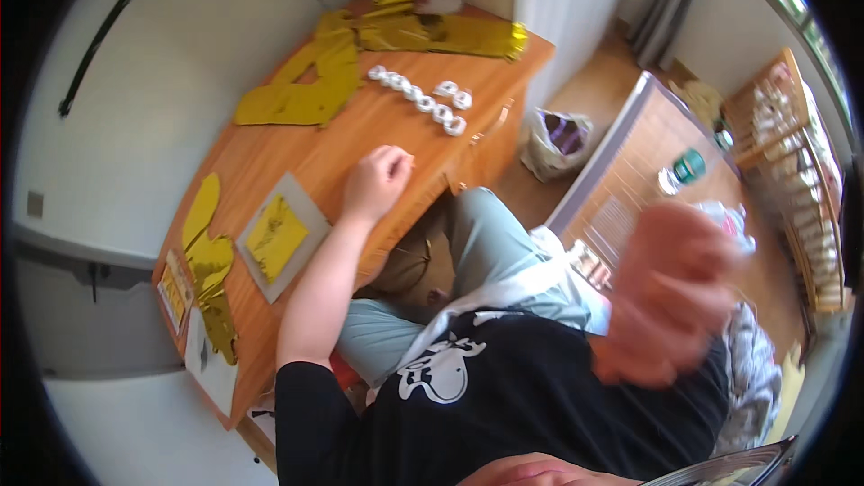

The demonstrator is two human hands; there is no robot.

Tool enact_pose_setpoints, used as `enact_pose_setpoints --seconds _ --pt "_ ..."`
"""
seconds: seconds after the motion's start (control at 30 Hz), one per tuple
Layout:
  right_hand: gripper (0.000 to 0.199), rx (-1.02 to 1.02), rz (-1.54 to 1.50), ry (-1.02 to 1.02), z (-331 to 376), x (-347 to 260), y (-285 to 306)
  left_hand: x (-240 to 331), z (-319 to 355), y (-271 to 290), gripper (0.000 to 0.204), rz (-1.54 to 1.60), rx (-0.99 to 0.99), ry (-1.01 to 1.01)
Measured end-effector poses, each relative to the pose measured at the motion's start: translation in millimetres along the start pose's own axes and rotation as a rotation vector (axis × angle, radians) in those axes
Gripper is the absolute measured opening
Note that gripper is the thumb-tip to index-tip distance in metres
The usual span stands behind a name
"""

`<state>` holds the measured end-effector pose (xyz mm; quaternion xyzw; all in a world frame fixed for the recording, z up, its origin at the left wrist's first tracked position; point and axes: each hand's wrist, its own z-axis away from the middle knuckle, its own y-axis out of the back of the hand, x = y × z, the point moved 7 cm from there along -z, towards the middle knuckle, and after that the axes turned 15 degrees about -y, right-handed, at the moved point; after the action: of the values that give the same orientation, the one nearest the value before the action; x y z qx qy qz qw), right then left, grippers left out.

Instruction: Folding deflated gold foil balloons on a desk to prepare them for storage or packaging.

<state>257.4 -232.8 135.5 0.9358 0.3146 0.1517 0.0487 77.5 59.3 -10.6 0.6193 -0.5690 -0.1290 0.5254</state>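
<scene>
My left hand (380, 182) rests near the front edge of the wooden desk, its fingers curled together. Whatever it may hold is hidden. Raised off to the right and close to the camera is my right hand (670, 292), smeared by motion, so its fingers cannot be read. Beyond the left hand, a row of small white rings (424, 103) lies on the desk, with two more rings (453, 94) beside it. Left of my forearm lies a grey sheet (315, 240) bearing a yellow foil piece (276, 236).
Flat gold foil shapes (310, 81) lie at the desk's back, and another gold foil piece (211, 270) along its left side. To the right are a plastic bag (556, 142), a low table (643, 139) with a green-and-clear container (688, 166), and a wooden rack (792, 171).
</scene>
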Motion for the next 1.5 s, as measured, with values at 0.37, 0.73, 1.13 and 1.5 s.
enact_pose_setpoints --seconds 0.37,0.73,1.13,1.5 --pt "0.013 -0.163 -0.125 -0.166 -64 125 -50 15 -33 -10 0.015 0.163 0.058 -0.094" --pt "0.022 -0.837 0.222 -0.951 65 292 -348 -2 -13 5 0.02 0.183 0.117 -0.045" --pt "0.037 -0.98 0.465 -1.163 172 390 -427 -2 -16 3 0.021 0.211 0.045 -0.03" --pt "0.024 -1.04 0.314 -1.194 140 325 -466 -7 -9 7 0.021 0.183 0.069 -0.025"
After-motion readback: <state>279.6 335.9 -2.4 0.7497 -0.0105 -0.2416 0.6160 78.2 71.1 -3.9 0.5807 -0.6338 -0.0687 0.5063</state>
